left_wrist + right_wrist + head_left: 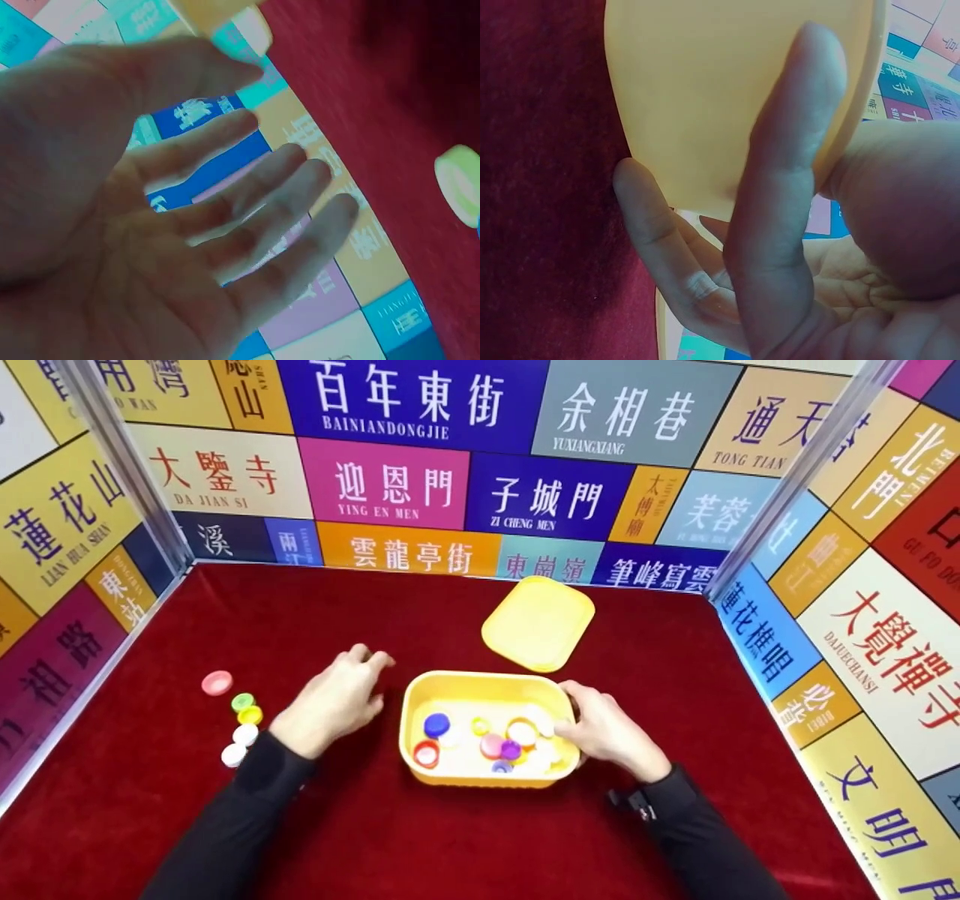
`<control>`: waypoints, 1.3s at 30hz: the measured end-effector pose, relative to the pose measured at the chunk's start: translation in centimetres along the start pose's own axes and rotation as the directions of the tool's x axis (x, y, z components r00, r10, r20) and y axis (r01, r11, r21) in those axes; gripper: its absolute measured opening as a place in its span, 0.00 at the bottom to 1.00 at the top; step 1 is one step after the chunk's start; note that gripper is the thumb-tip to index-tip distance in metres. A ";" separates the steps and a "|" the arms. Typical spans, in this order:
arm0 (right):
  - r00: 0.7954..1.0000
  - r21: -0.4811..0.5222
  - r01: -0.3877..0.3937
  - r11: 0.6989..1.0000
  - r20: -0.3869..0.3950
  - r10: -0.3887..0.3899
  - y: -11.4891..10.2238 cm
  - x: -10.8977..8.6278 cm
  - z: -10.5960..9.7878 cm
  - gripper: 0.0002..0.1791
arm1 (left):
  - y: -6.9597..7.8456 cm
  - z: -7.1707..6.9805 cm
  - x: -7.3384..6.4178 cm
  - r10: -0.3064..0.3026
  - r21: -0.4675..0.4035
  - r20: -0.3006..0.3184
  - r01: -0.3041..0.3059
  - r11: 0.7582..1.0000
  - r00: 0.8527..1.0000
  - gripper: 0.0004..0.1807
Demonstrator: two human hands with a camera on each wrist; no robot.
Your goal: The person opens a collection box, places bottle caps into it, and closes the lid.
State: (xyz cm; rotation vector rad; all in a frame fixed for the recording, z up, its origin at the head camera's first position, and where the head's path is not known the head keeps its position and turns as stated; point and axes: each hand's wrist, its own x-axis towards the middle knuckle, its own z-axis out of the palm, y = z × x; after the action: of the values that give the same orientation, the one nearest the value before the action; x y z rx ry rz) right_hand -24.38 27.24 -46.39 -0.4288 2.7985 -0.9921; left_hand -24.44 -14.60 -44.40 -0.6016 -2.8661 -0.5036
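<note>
A yellow plastic box (420,690) stands on the red cloth, with several coloured bottle caps inside, among them a blue cap (436,725) and a red-rimmed cap (427,753). My right hand (609,727) grips the box's right end, thumb over the rim. In the right wrist view, the fingers (780,180) lie along the box's outer wall (697,97). My left hand (335,695) hovers left of the box, holding nothing. Its fingers (277,277) are loosely extended in the left wrist view.
Left of my left hand lie a pink cap (217,683), a green cap (243,703), a yellow cap (250,715) and two white caps (234,754). Behind the box lies a yellow lid (538,624). Panels printed with lettering (390,484) enclose the red table (465,840).
</note>
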 end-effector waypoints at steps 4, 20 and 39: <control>1.000 -0.024 0.003 1.000 -0.013 -0.004 0.1 -0.2 0.1 0.27 | -1.1 -0.5 -0.1 -0.050 -0.005 0.132 0.051 0.999 0.990 0.25; 1.000 -0.052 0.004 0.999 -0.020 -0.005 0.2 -0.2 -0.3 0.26 | -4.1 -0.5 0.4 -0.068 0.007 0.309 0.069 0.998 0.949 0.16; 1.000 0.000 -0.002 1.000 0.000 0.002 0.0 -0.1 0.2 0.25 | -4.4 -0.1 0.2 0.018 -0.003 0.234 -0.018 1.000 0.972 0.10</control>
State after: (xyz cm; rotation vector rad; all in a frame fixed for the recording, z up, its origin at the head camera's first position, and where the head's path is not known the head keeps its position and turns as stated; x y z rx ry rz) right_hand -24.27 27.11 -46.50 -0.4253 2.7987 -0.9911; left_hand -26.47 -18.31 -45.51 -0.7325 -3.0775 -0.4586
